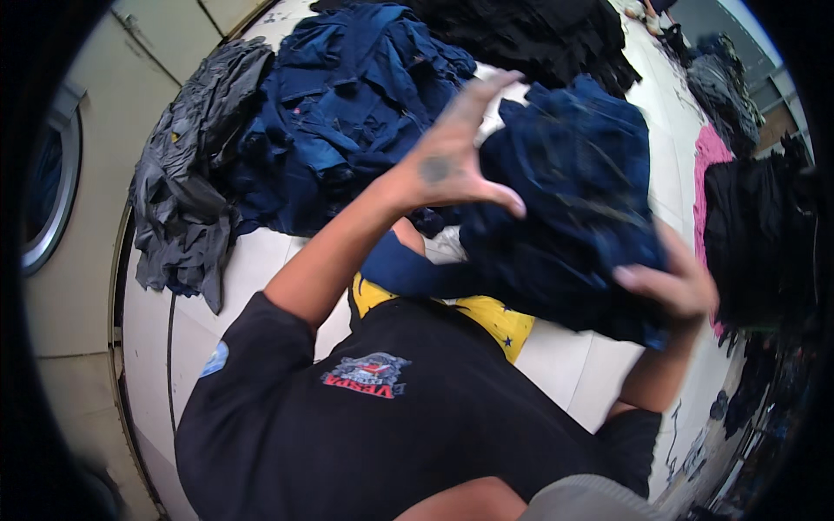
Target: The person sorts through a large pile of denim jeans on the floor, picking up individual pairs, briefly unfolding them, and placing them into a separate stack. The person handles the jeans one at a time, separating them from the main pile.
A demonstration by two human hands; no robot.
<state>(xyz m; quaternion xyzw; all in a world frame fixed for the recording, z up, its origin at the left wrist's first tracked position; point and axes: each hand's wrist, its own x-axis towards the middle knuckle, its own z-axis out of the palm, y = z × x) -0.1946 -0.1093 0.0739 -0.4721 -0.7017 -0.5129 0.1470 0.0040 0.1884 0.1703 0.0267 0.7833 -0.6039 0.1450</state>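
A bundled dark-blue denim garment [573, 174] is clasped by the right hand [680, 282], thumb on top; the left hand [459, 158] is spread wide, nothing gripped

Feed's decently bright on my end, the pale floor [261, 260] most of all, though I can't pin down the light source. Left fingers [473, 100] and right fingers [647, 282] are smeared with blur. Black clothes [756, 243] near the floor's right edge sink into murk; fisheye bows the left one.
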